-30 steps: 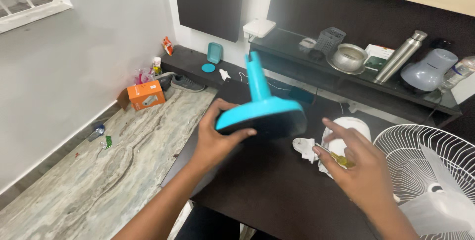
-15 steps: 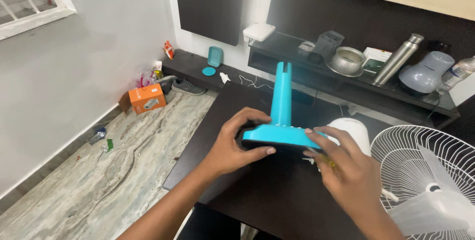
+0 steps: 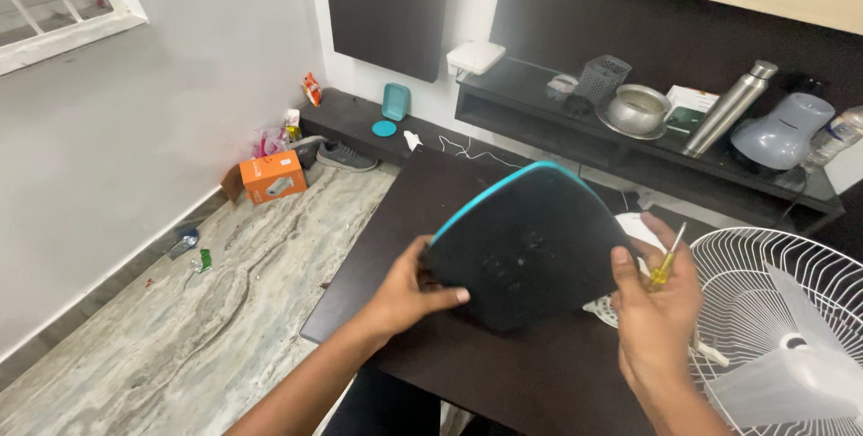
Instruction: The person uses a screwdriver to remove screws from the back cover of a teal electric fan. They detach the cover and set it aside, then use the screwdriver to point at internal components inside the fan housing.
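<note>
Dark bench (image 3: 431, 220) center. White fan grille (image 3: 782, 310) at 4 o'clock. Shelf (image 3: 629, 135) at 1 o'clock w/ steel pot (image 3: 636, 111), steel bottle (image 3: 730, 107), mesh cup (image 3: 602, 78), grey appliance (image 3: 780, 130). Marble floor (image 3: 180, 337) at 8 o'clock; orange box (image 3: 274, 175) & shoe (image 3: 345, 158) at 10.

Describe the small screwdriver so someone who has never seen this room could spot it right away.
Start at the dark table, beside the white fan grille. The right hand grips the fan base, and the screwdriver is tucked in that hand. Its yellow handle and thin metal shaft stand out.
</note>
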